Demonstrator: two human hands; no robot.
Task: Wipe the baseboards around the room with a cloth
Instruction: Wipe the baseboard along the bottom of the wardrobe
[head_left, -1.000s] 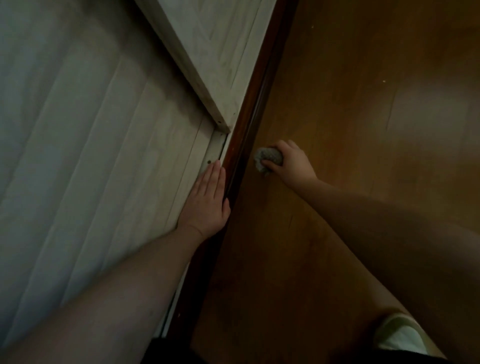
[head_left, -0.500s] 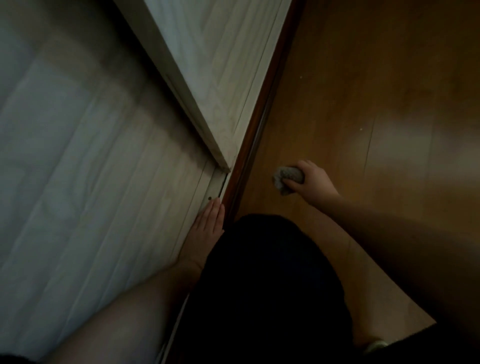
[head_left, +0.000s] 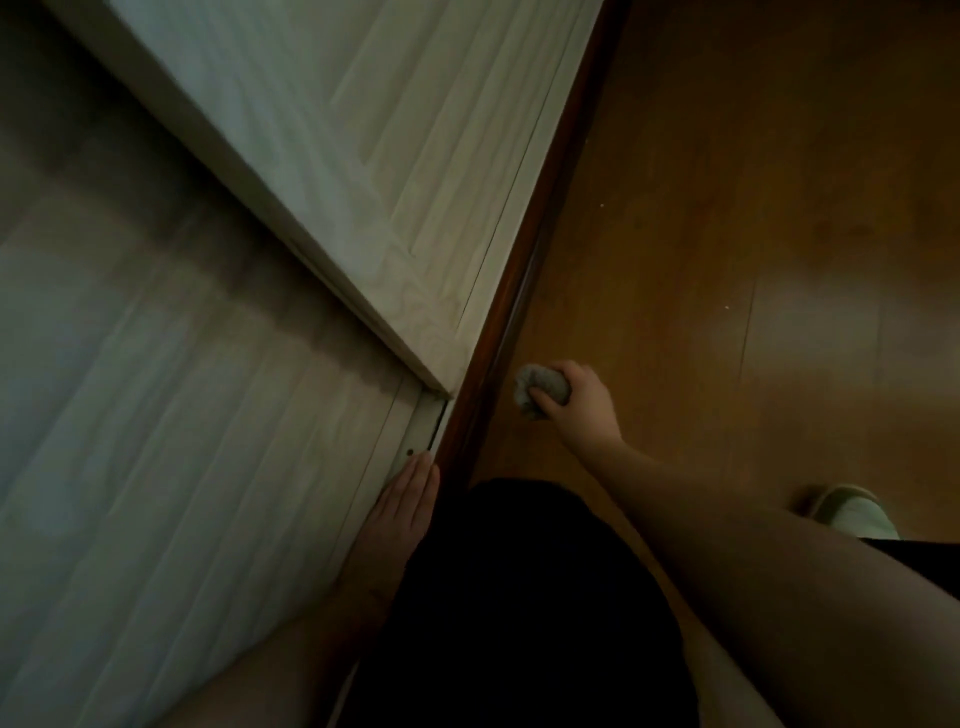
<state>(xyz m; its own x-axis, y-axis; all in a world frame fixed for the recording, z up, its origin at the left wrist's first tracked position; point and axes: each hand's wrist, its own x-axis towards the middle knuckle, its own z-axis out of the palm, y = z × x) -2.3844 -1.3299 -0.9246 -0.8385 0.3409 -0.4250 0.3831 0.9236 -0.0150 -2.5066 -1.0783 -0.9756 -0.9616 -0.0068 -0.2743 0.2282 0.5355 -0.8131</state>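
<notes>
A dark red-brown baseboard (head_left: 524, 270) runs diagonally along the foot of the pale wood-grain wall panels. My right hand (head_left: 582, 402) grips a balled grey cloth (head_left: 540, 392) just to the right of the baseboard, low over the wooden floor. Whether the cloth touches the baseboard I cannot tell. My left hand (head_left: 402, 506) lies flat with straight fingers against the pale panel frame (head_left: 415, 434), beside the baseboard's edge. Its wrist is partly hidden behind my dark-clothed knee.
A pale door or panel (head_left: 363, 171) juts out from the wall above my left hand. Brown wooden floor (head_left: 753, 234) spreads to the right. My dark-clothed knee (head_left: 519, 597) fills the bottom centre, and a light slipper (head_left: 847, 512) shows at the right.
The view has shifted and my dark-clothed knee has come up into the bottom centre. My right hand with the cloth sits slightly farther from the baseboard. My left hand stays flat on the panel.
</notes>
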